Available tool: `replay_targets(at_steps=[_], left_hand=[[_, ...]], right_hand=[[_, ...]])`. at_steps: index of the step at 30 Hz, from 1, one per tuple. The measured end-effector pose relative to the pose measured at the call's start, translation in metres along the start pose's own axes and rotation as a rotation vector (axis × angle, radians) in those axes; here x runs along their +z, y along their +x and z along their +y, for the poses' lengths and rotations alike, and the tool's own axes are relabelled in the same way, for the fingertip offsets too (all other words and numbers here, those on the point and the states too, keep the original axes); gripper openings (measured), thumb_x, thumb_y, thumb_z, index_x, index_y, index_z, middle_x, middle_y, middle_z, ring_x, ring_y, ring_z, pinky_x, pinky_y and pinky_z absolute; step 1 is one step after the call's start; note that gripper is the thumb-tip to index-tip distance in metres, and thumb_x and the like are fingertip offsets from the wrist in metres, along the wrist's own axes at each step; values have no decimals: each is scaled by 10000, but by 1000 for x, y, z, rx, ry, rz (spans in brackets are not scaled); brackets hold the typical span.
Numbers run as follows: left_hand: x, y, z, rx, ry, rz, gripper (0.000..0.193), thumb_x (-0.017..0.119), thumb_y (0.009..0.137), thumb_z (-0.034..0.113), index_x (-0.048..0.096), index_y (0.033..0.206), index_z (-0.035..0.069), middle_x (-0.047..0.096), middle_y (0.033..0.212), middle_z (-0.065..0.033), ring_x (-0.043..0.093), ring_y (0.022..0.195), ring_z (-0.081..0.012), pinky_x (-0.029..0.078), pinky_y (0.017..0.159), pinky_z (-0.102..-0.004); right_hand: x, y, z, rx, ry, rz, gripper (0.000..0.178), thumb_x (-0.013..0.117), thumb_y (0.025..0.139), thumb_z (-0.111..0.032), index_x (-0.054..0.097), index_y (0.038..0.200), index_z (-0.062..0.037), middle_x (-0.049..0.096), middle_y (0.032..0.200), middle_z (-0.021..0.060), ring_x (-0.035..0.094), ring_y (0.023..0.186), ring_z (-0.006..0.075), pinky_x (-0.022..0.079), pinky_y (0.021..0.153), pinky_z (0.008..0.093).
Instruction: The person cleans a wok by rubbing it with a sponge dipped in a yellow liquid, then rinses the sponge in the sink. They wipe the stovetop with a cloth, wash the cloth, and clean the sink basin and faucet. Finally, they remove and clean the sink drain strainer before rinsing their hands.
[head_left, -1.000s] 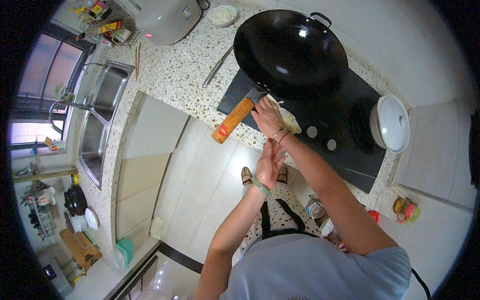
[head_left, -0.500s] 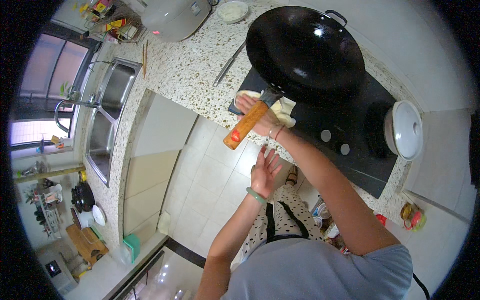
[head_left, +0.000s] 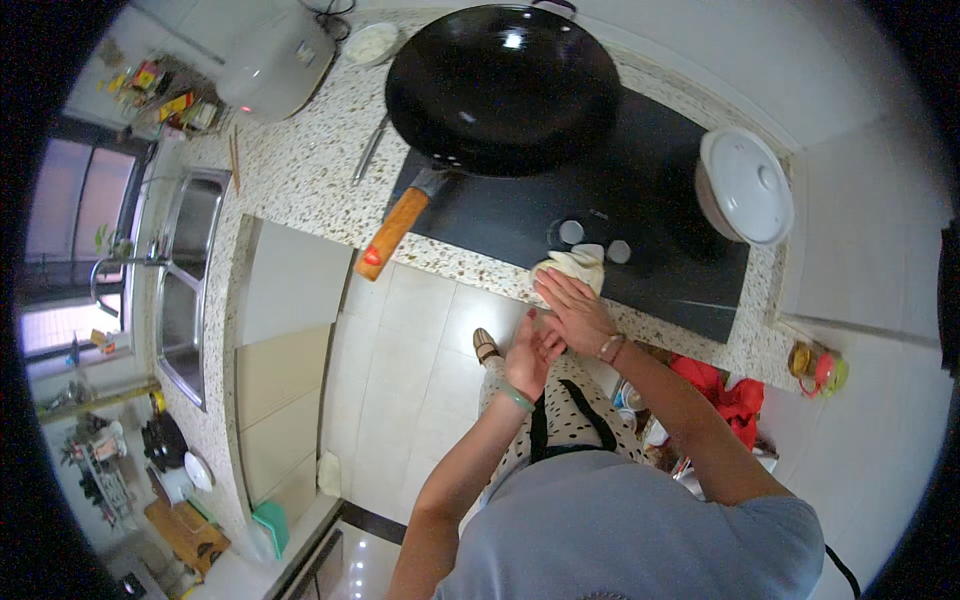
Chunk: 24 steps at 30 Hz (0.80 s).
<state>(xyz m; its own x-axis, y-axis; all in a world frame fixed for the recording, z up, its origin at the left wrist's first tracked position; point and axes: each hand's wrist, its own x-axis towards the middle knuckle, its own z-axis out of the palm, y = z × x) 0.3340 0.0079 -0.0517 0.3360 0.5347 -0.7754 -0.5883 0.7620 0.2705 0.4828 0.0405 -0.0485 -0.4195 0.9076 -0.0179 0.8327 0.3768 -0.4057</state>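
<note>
Cloth (head_left: 580,265) is lying across the front edge of the black hob (head_left: 655,195) and worktop (head_left: 470,262). Right hand (head_left: 578,312) is covering it, fingers extended; grip unclear. Left hand (head_left: 533,354) is hanging nearby, empty, loosely spread. Work is seemingly progressing, unfinished; extent covered: cannot tell.
</note>
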Motion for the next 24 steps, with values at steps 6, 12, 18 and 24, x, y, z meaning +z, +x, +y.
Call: replay_targets(at_steps=[6,12,18,24], left_hand=[[6,7,-47,-199,184,-175,609,441,969,423,230,1463,136,401,1400,-131,426,1250,-265,364,1040,-426],[2,6,-53,-383,376,-421,694,488,933,479,223,1465,121,338,1448,-129,351,1320,-267,334,1056,-419],[21,-16,-68,-422,749,-323,630,475,924,521,339,1411,145,384,1409,-67,454,1234,-231,370,1017,-377],[3,-28,-122,-896,332,-544,501,419,967,453,409,1342,121,482,1315,-70,471,1202,-211,388,1020,-362]], right_hand=[[-3,-113,55,388,-290,-119,514,500,884,-158,403,1379,-60,300,1486,77,286,1368,225,262,1090,380],[-14,-218,76,848,-89,501,527,483,772,113,547,1263,-67,593,1194,154,562,1107,289,451,934,373],[-2,-258,-12,1038,1687,1100,288,567,841,-9,615,1124,11,672,999,101,647,824,162,530,704,285],[-4,-227,-136,1010,749,743,350,568,869,-104,558,1212,-32,534,1291,94,509,1179,249,384,993,357]])
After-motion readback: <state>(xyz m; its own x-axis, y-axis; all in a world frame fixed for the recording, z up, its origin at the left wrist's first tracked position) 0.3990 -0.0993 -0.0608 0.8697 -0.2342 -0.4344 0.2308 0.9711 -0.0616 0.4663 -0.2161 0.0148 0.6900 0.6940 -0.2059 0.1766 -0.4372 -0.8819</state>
